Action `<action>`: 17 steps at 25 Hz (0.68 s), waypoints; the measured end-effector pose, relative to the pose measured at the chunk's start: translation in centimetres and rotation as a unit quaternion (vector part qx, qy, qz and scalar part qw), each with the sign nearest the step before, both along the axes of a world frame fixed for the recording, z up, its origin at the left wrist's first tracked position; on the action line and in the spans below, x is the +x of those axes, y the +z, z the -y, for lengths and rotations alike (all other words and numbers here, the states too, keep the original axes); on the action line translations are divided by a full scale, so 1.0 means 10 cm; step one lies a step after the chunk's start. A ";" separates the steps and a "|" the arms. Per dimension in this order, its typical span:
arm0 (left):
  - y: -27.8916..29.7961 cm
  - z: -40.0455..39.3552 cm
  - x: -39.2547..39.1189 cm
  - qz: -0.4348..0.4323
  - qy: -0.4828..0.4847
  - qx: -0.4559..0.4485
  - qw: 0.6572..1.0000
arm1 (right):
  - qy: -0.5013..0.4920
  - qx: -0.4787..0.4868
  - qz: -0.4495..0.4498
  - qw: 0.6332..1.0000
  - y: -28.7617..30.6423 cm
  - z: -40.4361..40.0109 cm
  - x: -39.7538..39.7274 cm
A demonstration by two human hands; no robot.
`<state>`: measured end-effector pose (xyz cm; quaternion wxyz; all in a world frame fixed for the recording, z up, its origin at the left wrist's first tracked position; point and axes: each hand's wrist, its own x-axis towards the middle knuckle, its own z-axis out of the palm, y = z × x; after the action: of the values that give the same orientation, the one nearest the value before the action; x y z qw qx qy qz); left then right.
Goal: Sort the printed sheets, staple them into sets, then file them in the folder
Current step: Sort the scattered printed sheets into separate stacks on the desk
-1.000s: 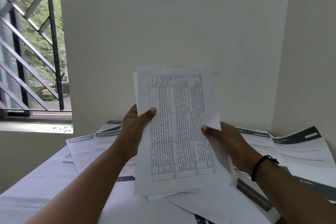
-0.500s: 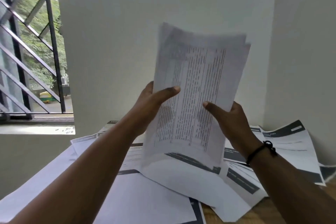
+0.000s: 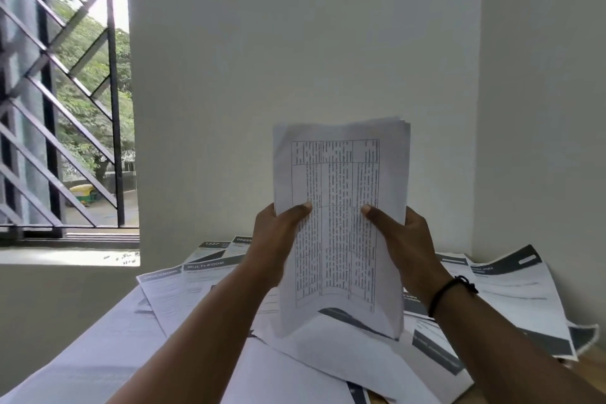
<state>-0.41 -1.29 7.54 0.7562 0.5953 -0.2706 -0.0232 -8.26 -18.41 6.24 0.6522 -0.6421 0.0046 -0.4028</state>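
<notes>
At the far left a barred window (image 3: 62, 92) looked out on green trees, with a pale sill below it. Loose printed sheets (image 3: 170, 292) lay fanned across the table (image 3: 593, 367) under the arms, several with dark header bands, overlapping one another from the left edge through to the corner of the room; a strip of bare wood showed only at the lower right.

The left hand (image 3: 273, 246) gripped the left edge of a stack of sheets (image 3: 341, 223), thumb curled over the printed face and fingers hidden behind the paper. The stack stood upright above the scattered pages, its lower edge touching or just over them; which, I could not tell. Its front page carried a ruled table of small, blurred text, and the paper bowed slightly, the bottom edge arching upward in the middle. The upper right corner showed several page edges lying close together.

The right hand (image 3: 408, 246) held the right edge of the same stack in the same way, thumb pressed on the front, fingers wrapped behind. A black cord bracelet (image 3: 454, 293) sat on that wrist. Beyond it more banded sheets (image 3: 511, 292) leaned toward the right wall (image 3: 541, 108), curling at their outer edges
</notes>
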 end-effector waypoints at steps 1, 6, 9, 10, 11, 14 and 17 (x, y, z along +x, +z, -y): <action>0.03 0.01 0.00 0.007 0.002 -0.006 1.000 | -0.009 -0.020 0.010 1.000 0.04 0.00 -0.02; -0.28 -0.10 0.13 -0.017 0.007 0.067 0.998 | -0.049 -0.174 -0.139 0.974 -0.19 0.20 -0.10; -0.64 -0.11 0.12 -0.012 -0.020 0.154 0.988 | -0.043 -0.267 -0.264 0.926 -0.54 0.27 -0.08; -0.67 -0.12 0.11 0.001 -0.014 0.165 0.986 | -0.052 -0.276 -0.259 0.924 -0.57 0.24 -0.07; -0.63 -0.11 0.10 0.015 -0.003 0.164 0.986 | -0.065 -0.269 -0.239 0.931 -0.54 0.20 -0.06; -0.43 -0.19 0.07 0.066 0.036 0.150 0.986 | -0.083 -0.238 -0.177 0.951 -0.24 -0.03 -0.05; -0.27 -0.51 0.03 0.085 0.047 0.125 0.987 | -0.051 -0.227 -0.151 0.961 0.00 -0.32 -0.04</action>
<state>-0.07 3.81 4.82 0.6502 0.6972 -0.3005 0.0288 -8.70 -15.21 6.27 0.4600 -0.8255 0.0440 -0.3241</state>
